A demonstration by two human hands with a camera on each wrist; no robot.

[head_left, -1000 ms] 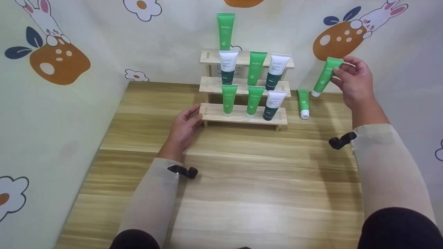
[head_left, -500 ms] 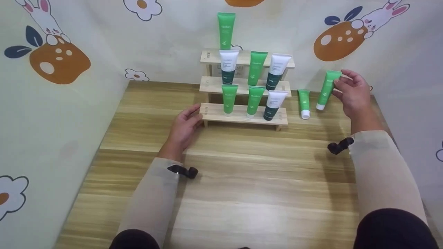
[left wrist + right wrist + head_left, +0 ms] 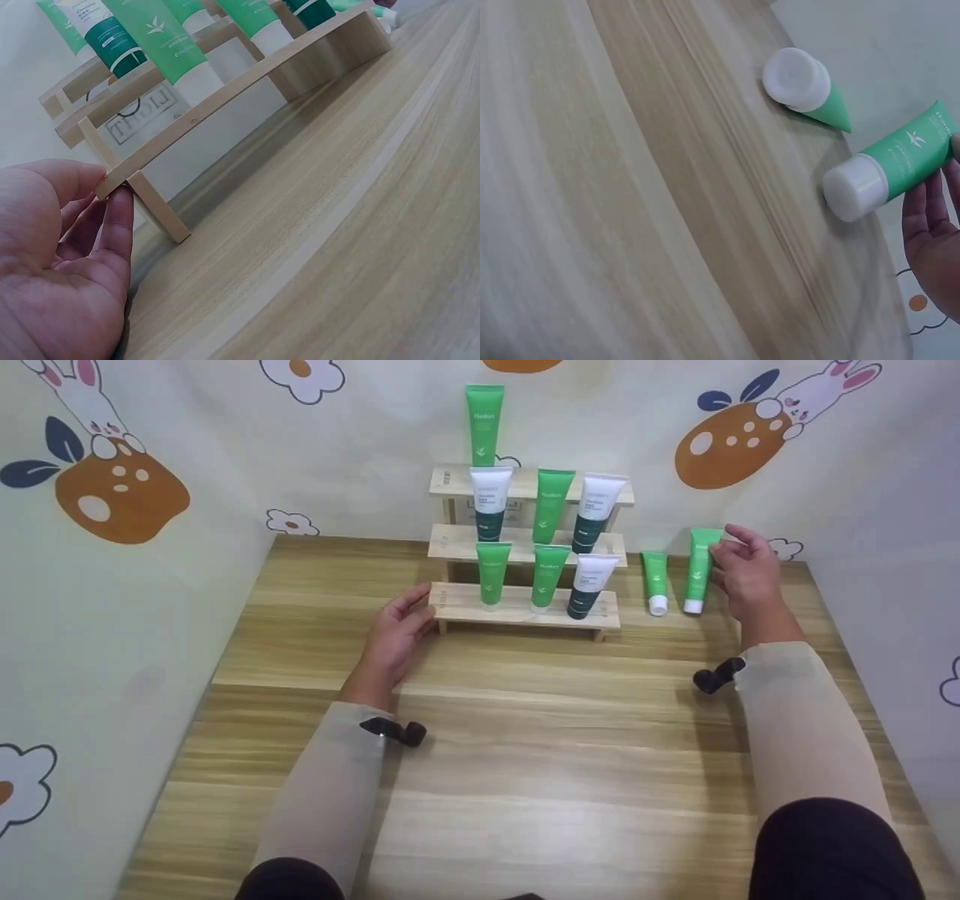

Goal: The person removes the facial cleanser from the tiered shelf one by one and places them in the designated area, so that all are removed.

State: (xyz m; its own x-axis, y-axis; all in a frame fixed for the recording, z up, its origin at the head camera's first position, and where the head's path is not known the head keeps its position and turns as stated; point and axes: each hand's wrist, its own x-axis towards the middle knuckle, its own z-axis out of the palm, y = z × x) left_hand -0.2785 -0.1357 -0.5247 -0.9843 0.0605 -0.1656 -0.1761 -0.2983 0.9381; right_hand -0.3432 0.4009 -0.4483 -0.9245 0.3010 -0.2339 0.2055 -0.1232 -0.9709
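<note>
My left hand (image 3: 394, 637) pinches the left end of the lowest step of a three-step wooden stand (image 3: 454, 611); in the left wrist view the thumb and fingers close on the board's corner. At the right, my right hand (image 3: 748, 574) holds a green tube (image 3: 699, 574) near its flat end. That tube's white cap (image 3: 855, 187) points down and toward me, at or just above the table; I cannot tell if it touches. Left of it, a second green tube (image 3: 655, 577) lies on the table, cap toward me.
Several tubes stand on the stand: a green tube (image 3: 484, 427) on top, a white and dark green tube (image 3: 491, 502) among those on the middle step, more on the lowest. Patterned cloth walls (image 3: 360, 457) enclose the wooden table (image 3: 570, 735) at back and sides.
My right hand has lowered the green tube toward the table, moving slightly left, beside the lying tube. The left hand stays on the stand.
</note>
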